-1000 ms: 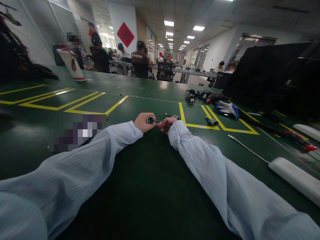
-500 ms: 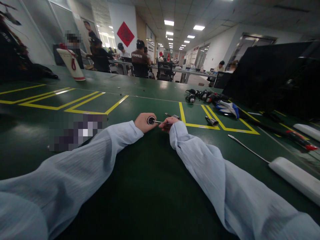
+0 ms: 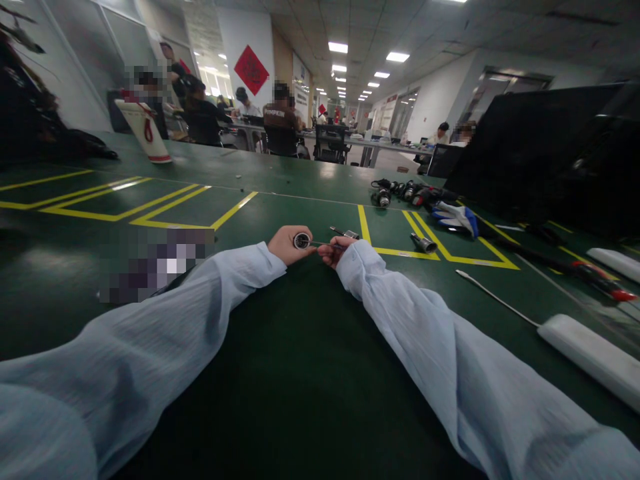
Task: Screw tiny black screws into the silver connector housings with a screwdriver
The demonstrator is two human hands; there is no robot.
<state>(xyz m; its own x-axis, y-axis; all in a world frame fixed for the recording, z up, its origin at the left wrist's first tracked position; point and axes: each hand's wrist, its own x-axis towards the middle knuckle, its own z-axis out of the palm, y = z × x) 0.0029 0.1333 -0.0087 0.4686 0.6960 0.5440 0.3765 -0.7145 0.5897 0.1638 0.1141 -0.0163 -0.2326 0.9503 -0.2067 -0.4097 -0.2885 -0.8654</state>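
Note:
My left hand (image 3: 285, 247) is closed around a round metal-rimmed cylindrical part (image 3: 301, 241), its dark open face turned toward me. Pinched in my right hand (image 3: 332, 253) is a thin-shafted screwdriver (image 3: 321, 245), whose shaft reaches left to that open face. The fingers cover most of its handle, and I cannot tell what its tip touches. Just behind my right hand lies a small metal piece (image 3: 349, 234) with a thin rod. A loose metal cylindrical fitting (image 3: 423, 243) rests farther right on the green tabletop (image 3: 310, 373).
Dark cylindrical parts (image 3: 400, 192) and a blue-white glove (image 3: 456, 219) lie at the back right. A white power strip (image 3: 590, 353) with a cable is at the near right, beyond it a red-black tool (image 3: 603, 280). A tall cup (image 3: 146, 130) stands back left. People sit beyond.
My right hand and wrist have shifted and turned slightly, with the screwdriver still reaching the part. The part in my left hand is tilted a little differently, its inside showing more.

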